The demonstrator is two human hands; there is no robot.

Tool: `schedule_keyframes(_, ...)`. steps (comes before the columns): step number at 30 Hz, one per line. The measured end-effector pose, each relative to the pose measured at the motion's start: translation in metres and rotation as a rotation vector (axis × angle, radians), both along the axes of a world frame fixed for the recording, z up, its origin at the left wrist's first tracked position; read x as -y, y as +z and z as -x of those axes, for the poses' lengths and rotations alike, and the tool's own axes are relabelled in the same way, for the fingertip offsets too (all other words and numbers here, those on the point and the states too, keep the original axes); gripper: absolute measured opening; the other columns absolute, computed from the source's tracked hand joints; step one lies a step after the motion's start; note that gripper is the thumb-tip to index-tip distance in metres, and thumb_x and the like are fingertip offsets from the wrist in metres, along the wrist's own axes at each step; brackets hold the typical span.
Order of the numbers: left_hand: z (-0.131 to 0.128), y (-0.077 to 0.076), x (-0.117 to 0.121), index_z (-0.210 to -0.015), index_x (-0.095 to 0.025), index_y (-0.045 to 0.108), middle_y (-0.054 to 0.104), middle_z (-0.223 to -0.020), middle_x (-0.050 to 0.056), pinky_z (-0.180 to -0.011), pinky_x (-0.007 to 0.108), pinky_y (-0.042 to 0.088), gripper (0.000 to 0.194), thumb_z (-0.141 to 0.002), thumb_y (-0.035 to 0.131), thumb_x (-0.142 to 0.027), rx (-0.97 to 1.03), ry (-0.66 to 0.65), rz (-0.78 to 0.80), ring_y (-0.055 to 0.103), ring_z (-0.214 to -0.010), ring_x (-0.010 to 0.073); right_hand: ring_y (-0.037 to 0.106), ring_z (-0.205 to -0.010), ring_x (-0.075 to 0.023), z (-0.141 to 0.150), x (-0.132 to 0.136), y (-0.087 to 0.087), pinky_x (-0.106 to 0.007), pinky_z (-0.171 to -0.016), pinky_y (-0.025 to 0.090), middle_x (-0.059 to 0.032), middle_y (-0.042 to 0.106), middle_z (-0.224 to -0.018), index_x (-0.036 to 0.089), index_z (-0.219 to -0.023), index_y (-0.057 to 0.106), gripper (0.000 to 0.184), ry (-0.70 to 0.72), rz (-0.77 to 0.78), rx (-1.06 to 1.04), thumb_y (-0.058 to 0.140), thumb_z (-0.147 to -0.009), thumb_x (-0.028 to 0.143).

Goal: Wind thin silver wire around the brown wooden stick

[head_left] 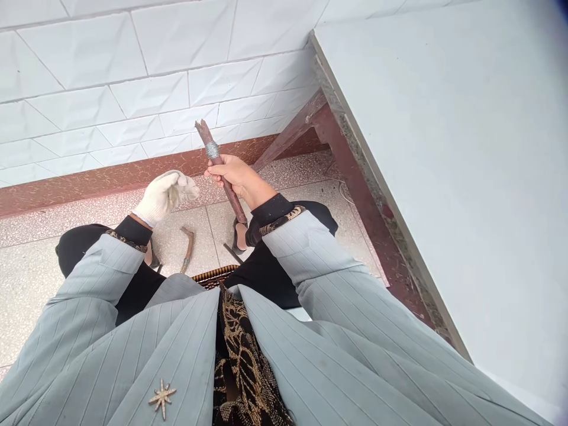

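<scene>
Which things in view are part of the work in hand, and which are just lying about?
In use:
wooden stick, in the right hand
wire wound around it
white glove, on the left hand

Apparently just there:
curved stick, on the floor
white-topped table

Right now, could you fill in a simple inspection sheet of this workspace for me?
Surface: pale speckled floor.
Job's things: wooden stick, with grey wire wrapped below its ragged upper end.
Clutter: curved wooden piece; woven item, mostly hidden.
Hands: right hand, bare, grips the wooden stick; left hand, gloved, fingers curled, no held thing visible.
Cables: thin pale strand near the table; type unclear.
Surroundings: white tiled wall.
</scene>
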State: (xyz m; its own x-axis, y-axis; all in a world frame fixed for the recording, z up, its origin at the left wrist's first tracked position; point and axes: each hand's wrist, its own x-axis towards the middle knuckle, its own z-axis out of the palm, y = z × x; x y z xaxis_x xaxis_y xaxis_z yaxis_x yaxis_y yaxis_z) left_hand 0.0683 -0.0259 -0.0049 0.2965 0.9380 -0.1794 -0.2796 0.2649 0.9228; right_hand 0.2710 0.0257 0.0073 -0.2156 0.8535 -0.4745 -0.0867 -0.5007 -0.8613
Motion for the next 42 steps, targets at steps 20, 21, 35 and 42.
schedule_keyframes(20, 0.016, 0.012, 0.002, -0.083, -0.025, 0.052, 0.027, -0.054, -0.011, -0.039, 0.024, 0.024, 0.024, -0.085, 0.067, -0.043, -0.321, 0.07, -0.089, 0.02, -0.042, 0.0069, 0.042, -0.053, -0.0059, -0.024, -0.005, 0.016, -0.017, -0.047, 0.034, 0.0043, 0.054, -0.067, 0.016, -0.091, 0.062, 0.023, 0.058, -0.08, -0.149, 0.075, -0.102, 0.031)
schedule_keyframes(21, 0.015, 0.012, 0.002, -0.082, -0.025, 0.052, 0.03, -0.054, -0.01, -0.039, 0.024, 0.025, 0.02, -0.085, 0.066, -0.04, -0.336, 0.088, -0.096, 0.021, -0.041, 0.0069, 0.041, -0.053, -0.0062, -0.024, -0.007, 0.013, -0.017, -0.047, 0.033, 0.0041, 0.054, -0.066, 0.016, -0.088, 0.061, 0.024, 0.061, -0.109, -0.116, 0.075, -0.101, 0.03)
schedule_keyframes(35, 0.018, 0.021, -0.008, -0.087, -0.018, 0.074, 0.077, -0.085, 0.005, -0.084, 0.034, 0.057, 0.018, -0.088, 0.06, -0.028, -1.065, -0.166, -0.527, 0.071, -0.085, 0.0212, 0.037, -0.048, -0.0098, -0.014, -0.006, -0.023, -0.029, -0.055, 0.026, 0.0035, 0.045, -0.045, 0.02, -0.05, 0.058, 0.036, 0.9, -0.547, 0.888, 0.082, -0.073, 0.006)
schedule_keyframes(42, 0.017, 0.007, -0.019, -0.092, -0.019, 0.077, 0.079, -0.091, 0.007, -0.088, 0.035, 0.057, 0.021, -0.089, 0.06, -0.03, -1.094, -0.249, -0.553, 0.073, -0.089, 0.0231, 0.053, -0.048, -0.0096, -0.021, 0.004, 0.0, -0.024, -0.052, 0.031, 0.0056, 0.061, -0.051, 0.017, -0.063, 0.076, 0.013, 1.271, -0.354, 0.368, 0.083, -0.072, 0.012)
